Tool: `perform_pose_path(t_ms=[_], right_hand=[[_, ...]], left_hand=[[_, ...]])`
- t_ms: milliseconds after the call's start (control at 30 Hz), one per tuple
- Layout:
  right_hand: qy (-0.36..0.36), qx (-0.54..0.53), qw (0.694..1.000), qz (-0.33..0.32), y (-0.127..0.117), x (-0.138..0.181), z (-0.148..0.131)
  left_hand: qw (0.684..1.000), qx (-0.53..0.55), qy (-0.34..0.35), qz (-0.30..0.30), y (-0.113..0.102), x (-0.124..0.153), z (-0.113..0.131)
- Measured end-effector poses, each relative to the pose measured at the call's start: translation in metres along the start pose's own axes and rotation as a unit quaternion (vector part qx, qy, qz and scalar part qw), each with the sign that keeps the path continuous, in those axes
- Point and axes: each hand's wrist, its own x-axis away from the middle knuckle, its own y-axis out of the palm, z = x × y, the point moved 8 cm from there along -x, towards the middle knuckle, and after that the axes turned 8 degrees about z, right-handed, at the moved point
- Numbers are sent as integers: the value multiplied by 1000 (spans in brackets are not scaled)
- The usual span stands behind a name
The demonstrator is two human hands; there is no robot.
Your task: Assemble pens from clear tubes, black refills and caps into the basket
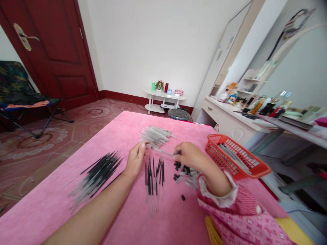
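Note:
Both hands hold one clear pen barrel [161, 151] level over the pink table [107, 136]. My left hand [136, 159] pinches its left end, and my right hand [187, 156] grips its right end with curled fingers. Behind the barrel lies a pile of clear pen barrels [155, 135]. Under my hands lie several black refills [154, 174] in a loose row. Small black caps [178, 170] are scattered beneath my right hand. A larger heap of black refills [98, 175] lies to the left.
An orange plastic basket [236, 157] with several pens stands at the table's right edge. A white dresser [230, 119] with bottles is on the right. A folding chair [22, 95] and a red door [56, 51] are at the left, a small white stand [163, 98] against the far wall.

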Motion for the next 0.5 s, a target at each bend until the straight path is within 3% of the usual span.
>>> perform_pose_path(t_ms=[167, 300, 400, 500], right_hand=[[129, 127, 975, 125, -79, 13, 88], [295, 248, 914, 131, -115, 54, 156], [336, 256, 899, 116, -119, 71, 178], [291, 250, 914, 135, -110, 61, 162]], left_hand=[[1000, 2, -7, -30, 7, 1, -7], [1000, 4, -17, -20, 7, 1, -16], [999, 10, -30, 13, 3, -2, -21], [998, 18, -40, 48, -1, -4, -24]])
